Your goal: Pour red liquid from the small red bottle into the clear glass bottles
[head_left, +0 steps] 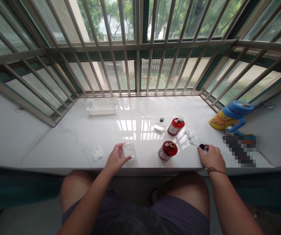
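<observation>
My left hand [115,160] is closed around the side of a clear square bottle [129,150] near the front edge of the counter. My right hand [213,157], with a thin bracelet at the wrist, pinches a small black cap [202,147] close to the counter top. Between my hands stands a red bottle [167,151] with a pale label and an uncovered neck. Behind it is a second red bottle [176,127] with a clear piece at its top. A small clear bottle [159,126] with a black cap is to its left.
Crumpled white tissue [96,153] lies at the left, and more white scraps [189,133] lie right of the red bottles. A white basket [102,107] sits near the barred window. At the right are a blue and yellow jug [230,116] and a blurred-out dark object [239,150].
</observation>
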`<state>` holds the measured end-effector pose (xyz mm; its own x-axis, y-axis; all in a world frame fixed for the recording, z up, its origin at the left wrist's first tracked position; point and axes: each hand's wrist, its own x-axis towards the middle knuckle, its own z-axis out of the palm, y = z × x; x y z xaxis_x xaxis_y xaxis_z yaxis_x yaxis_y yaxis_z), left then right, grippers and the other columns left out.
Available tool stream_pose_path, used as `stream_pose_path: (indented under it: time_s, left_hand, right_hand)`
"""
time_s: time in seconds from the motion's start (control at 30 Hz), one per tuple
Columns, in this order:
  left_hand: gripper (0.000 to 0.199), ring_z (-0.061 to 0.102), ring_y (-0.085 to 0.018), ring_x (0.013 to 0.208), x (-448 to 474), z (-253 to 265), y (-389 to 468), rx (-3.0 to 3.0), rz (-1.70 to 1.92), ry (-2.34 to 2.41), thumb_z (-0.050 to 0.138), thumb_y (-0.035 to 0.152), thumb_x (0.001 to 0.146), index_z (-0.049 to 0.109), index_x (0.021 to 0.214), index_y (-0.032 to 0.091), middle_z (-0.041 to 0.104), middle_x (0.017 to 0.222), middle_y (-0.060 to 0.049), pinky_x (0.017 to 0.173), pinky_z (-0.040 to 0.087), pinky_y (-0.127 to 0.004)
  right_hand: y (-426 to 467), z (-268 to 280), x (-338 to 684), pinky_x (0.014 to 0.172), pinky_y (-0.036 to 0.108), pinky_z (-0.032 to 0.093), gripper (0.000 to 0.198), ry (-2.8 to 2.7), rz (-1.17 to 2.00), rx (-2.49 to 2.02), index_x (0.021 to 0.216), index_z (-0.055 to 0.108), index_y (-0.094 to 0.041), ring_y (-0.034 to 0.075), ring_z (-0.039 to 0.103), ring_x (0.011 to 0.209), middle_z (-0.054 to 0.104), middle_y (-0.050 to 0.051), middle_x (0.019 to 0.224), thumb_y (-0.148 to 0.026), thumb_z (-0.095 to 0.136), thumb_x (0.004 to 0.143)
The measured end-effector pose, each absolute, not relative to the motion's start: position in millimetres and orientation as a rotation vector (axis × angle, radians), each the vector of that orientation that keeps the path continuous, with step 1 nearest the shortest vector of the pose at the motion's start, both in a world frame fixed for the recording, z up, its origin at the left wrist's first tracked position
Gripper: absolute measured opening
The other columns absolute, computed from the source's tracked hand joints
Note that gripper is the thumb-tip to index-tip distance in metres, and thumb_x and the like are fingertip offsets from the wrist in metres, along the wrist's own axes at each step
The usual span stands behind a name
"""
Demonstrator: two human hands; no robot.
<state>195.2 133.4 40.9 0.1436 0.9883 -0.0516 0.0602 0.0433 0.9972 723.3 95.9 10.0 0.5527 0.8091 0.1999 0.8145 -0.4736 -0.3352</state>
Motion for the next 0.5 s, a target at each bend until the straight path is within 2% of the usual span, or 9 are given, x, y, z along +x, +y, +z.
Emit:
stream_pose_path:
  time_s: [0.17, 0.27, 0.33, 0.43, 0.5]
  left_hand:
    - [0.074, 0.061, -0.035, 0.146, 193.1, 34.1, 134.6, 1.267, 1.068, 1.162, 0.094, 0.040, 0.075, 0.051, 0.134, 0.024, 0.066, 0.147, -0.017, 0.126, 0.045, -0.059]
    - [0.073, 0.060, -0.034, 0.147, 189.0, 31.8, 135.7, 1.338, 1.055, 1.199, 0.091, 0.042, 0.079, 0.052, 0.138, 0.024, 0.065, 0.149, -0.017, 0.127, 0.043, -0.059]
    - [0.077, 0.054, -0.035, 0.152, 185.9, 34.9, 134.0, 1.459, 1.029, 1.278, 0.091, 0.044, 0.080, 0.053, 0.143, 0.024, 0.059, 0.157, -0.017, 0.130, 0.038, -0.061]
    - [0.093, 0.037, -0.039, 0.163, 186.5, 52.2, 124.8, 1.720, 1.080, 1.459, 0.093, 0.046, 0.079, 0.046, 0.156, 0.025, 0.045, 0.170, -0.018, 0.133, 0.032, -0.065]
    - [0.095, 0.031, -0.039, 0.165, 193.9, 71.6, 114.9, 1.909, 1.200, 1.523, 0.093, 0.045, 0.082, 0.042, 0.160, 0.025, 0.044, 0.171, -0.018, 0.133, 0.031, -0.067]
  right_hand:
    - [92.0, 20.5, 720.2, 0.086, 0.046, 0.054, 0.053, -1.305, 0.042, -2.380, 0.119, 0.071, -0.015, 0.036, 0.071, 0.101, 0.072, 0.020, 0.111, -0.056, 0.055, 0.089]
    - [83.5, 35.6, 703.7, 0.077, 0.043, 0.054, 0.053, -1.235, 0.221, -2.333, 0.117, 0.072, -0.019, 0.032, 0.073, 0.085, 0.077, 0.013, 0.094, -0.059, 0.064, 0.084]
    - [76.8, 50.0, 686.1, 0.071, 0.040, 0.053, 0.054, -1.235, 0.362, -2.248, 0.118, 0.072, -0.023, 0.029, 0.074, 0.078, 0.078, 0.008, 0.086, -0.061, 0.069, 0.081]
    - [67.7, 76.7, 654.6, 0.069, 0.037, 0.054, 0.053, -1.311, 0.459, -2.104, 0.118, 0.072, -0.026, 0.027, 0.074, 0.076, 0.078, 0.004, 0.083, -0.062, 0.072, 0.080]
    - [63.3, 95.9, 633.6, 0.070, 0.036, 0.054, 0.047, -1.403, 0.449, -2.006, 0.116, 0.071, -0.026, 0.025, 0.074, 0.075, 0.077, 0.002, 0.083, -0.060, 0.072, 0.083]
